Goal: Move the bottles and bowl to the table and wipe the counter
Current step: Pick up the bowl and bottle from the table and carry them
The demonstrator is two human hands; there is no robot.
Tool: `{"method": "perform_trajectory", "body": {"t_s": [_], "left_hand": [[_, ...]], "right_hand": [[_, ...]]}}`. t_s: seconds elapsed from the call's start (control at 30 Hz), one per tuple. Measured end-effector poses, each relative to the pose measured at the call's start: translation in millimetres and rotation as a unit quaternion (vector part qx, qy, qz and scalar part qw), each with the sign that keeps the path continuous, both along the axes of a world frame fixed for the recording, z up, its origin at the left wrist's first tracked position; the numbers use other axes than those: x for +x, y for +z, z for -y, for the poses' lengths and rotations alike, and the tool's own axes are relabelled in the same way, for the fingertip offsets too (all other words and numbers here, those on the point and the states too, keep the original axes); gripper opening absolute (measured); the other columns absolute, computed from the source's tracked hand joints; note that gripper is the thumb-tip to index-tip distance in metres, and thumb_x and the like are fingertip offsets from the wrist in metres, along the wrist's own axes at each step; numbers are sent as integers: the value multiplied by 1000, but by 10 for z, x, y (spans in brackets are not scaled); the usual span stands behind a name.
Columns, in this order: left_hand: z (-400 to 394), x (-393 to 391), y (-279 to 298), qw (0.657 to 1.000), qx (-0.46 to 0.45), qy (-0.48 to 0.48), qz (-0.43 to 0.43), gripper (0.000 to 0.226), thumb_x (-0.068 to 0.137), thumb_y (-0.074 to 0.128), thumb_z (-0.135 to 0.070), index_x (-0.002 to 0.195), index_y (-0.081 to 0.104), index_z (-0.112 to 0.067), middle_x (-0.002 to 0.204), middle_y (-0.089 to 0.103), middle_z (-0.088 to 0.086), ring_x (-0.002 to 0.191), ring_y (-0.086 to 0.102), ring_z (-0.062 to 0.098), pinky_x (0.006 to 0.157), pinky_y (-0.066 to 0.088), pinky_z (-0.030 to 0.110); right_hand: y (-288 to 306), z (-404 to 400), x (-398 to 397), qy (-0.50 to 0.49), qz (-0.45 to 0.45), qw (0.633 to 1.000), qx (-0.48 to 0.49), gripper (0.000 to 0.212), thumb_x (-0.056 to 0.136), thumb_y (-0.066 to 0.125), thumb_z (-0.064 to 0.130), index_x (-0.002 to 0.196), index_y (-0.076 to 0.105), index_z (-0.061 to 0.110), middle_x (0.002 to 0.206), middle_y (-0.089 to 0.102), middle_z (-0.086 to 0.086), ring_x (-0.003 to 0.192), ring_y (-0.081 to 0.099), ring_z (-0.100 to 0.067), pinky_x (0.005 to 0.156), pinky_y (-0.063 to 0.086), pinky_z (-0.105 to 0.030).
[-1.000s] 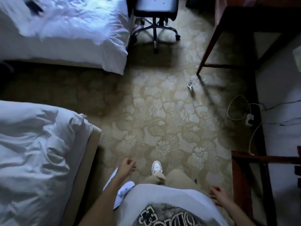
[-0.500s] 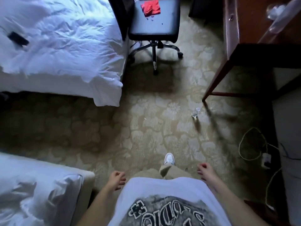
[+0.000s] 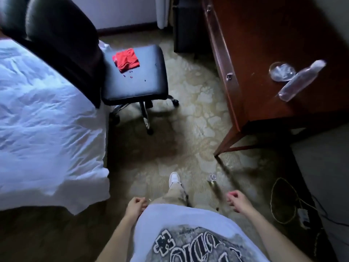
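Note:
A clear plastic bottle [image 3: 300, 81] stands on the dark wooden desk [image 3: 264, 44] at the upper right, with a clear bowl [image 3: 282, 71] just behind it. A second small clear bottle [image 3: 211, 177] stands on the carpet near the desk's front leg. A red cloth [image 3: 126, 59] lies on the seat of the black office chair [image 3: 136, 76]. My left hand [image 3: 136, 204] hangs by my waist with curled fingers and holds nothing. My right hand [image 3: 237, 200] hangs low on the right, fingers loosely curled, also holding nothing, a short way from the floor bottle.
A bed with white sheets [image 3: 47, 120] fills the left side. A power strip with coiled cables [image 3: 289, 205] lies on the floor at lower right. Patterned carpet runs between bed and desk. My white shoe [image 3: 174, 178] steps ahead.
I have walked forward: the chair, desk and floor bottle have come much closer, and the near bed has dropped out of view. Both hands swing at my sides, holding nothing.

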State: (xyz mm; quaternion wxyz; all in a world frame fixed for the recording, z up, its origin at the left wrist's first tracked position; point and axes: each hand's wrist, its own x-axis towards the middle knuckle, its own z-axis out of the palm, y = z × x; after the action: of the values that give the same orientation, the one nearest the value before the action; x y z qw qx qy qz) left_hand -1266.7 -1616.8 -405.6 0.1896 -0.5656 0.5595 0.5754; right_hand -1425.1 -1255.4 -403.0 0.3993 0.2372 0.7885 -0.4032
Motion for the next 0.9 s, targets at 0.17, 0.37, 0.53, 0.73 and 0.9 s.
{"method": "perform_trajectory", "body": {"t_s": [0.17, 0.37, 0.53, 0.73, 0.9], "left_hand": [[468, -2148, 334, 986, -51, -152, -44, 15, 99, 55, -20, 88, 56, -9, 69, 58, 5, 53, 51, 14, 40, 33, 17], [193, -4168, 578, 940, -52, -316, -116, 12, 98, 58, -23, 94, 58, -11, 80, 65, 11, 60, 56, 14, 42, 37, 17], [-629, -5679, 784, 902, 7, -375, -214, 23, 98, 56, -26, 105, 59, -4, 84, 68, 9, 65, 64, 17, 50, 47, 20], [-1586, -6926, 1131, 825, 71, -499, -256, 34, 90, 58, -55, 102, 55, -24, 96, 73, 11, 80, 70, 23, 67, 58, 39], [-2174, -7615, 1045, 751, 59, -627, -198, 52, 87, 55, -63, 118, 41, -22, 110, 68, 13, 81, 74, 25, 66, 62, 41]], "right_hand": [[251, -70, -723, -207, -32, 978, 11, 21, 95, 57, 12, 111, 55, -3, 93, 63, -18, 73, 56, -21, 58, 34, -25], [658, -1, -1857, -406, -228, 885, 1, 52, 84, 73, 17, 126, 45, 6, 120, 51, -13, 109, 51, -23, 91, 37, -30], [884, -119, -2982, -455, -344, 821, 4, 80, 69, 86, 14, 133, 38, 13, 129, 42, 1, 114, 46, -10, 95, 39, -27], [1126, -293, -3957, -416, -399, 816, 33, 104, 55, 94, 28, 136, 30, 27, 141, 39, 4, 133, 40, -15, 110, 35, -38], [1096, -330, -4386, -441, -407, 798, 55, 88, 50, 94, 32, 123, 47, 22, 125, 55, -3, 118, 56, -20, 95, 52, -43]]}}
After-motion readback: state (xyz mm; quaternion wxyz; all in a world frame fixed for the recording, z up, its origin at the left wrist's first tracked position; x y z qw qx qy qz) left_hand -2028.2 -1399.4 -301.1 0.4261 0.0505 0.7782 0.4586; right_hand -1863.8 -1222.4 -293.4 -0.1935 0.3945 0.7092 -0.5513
